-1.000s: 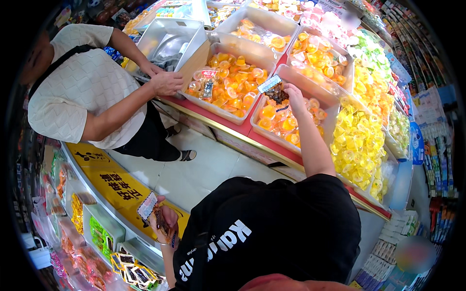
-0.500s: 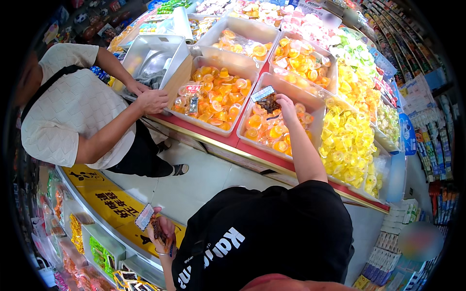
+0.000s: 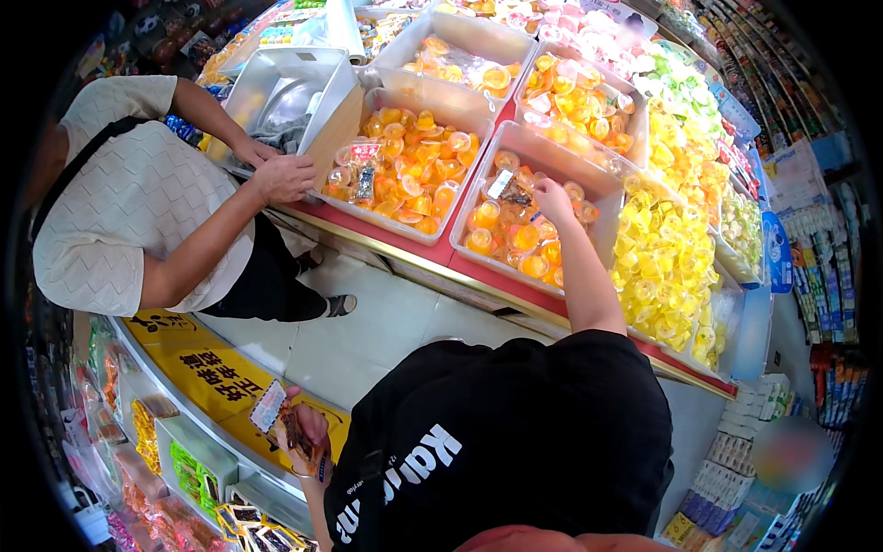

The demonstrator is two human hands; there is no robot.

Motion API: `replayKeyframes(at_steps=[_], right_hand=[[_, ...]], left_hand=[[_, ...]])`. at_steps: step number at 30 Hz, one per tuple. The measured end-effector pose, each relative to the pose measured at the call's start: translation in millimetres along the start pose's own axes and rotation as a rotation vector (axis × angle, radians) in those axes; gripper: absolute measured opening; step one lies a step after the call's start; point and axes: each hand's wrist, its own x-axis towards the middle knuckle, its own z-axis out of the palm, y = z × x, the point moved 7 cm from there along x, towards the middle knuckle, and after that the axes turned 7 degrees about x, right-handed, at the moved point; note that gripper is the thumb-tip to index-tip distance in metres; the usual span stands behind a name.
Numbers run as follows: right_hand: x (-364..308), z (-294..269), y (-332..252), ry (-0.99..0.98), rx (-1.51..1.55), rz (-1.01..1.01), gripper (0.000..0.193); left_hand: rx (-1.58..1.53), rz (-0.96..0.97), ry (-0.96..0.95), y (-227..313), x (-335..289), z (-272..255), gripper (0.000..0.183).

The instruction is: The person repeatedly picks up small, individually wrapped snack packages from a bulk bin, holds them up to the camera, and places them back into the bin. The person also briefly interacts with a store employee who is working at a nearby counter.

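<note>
Your right hand reached into a clear bin of orange jelly cups, its fingers closed on a dark-wrapped snack pack lying on top of the cups near the bin's far left corner. The arm stretched up from your black printed shirt and crossed the bin's near rim.

Your left hand hung low, well apart from that bin and on your side of the pale tiled floor, clasped around a small bundle of packets with a white card at its top; what the packets contained could not be made out.

Just left of the orange-cup bin, across a red strip of counter, stood a second bin heaped with orange cups and a few wrapped packs. To the right of your bin lay a heap of yellow jelly cups, and beyond it further trays of orange, pink and green sweets ran toward the back.

Further left than the second bin, another shopper in a cream knitted top leaned over the counter, both hands resting at the edge of a steel tray. Behind your left hand, a yellow signboard fronted a lower rack of bright packets.
</note>
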Motion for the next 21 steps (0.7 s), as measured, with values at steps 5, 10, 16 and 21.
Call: replayKeyframes(at_steps=[5, 10, 16, 21], right_hand=[[-8.3, 6.2, -14.3, -0.064, -0.069, 0.008, 0.026], [-7.4, 7.6, -15.7, -0.074, -0.104, -0.016, 0.025], [-14.7, 11.7, -20.7, -0.147, -0.120, 0.047, 0.023], [-16.0, 19.0, -15.6, -0.154, -0.135, -0.013, 0.025]], left_hand=[[-0.032, 0.006, -0.038, -1.5, 1.6, -3.0, 0.059], [-0.070, -0.010, -0.080, -1.7, 3.0, 0.0, 0.059], [-0.072, -0.011, -0.058, -2.8, -1.2, -4.4, 0.062], [-0.063, 0.006, -0.051, -0.8, -5.4, -3.7, 0.062]])
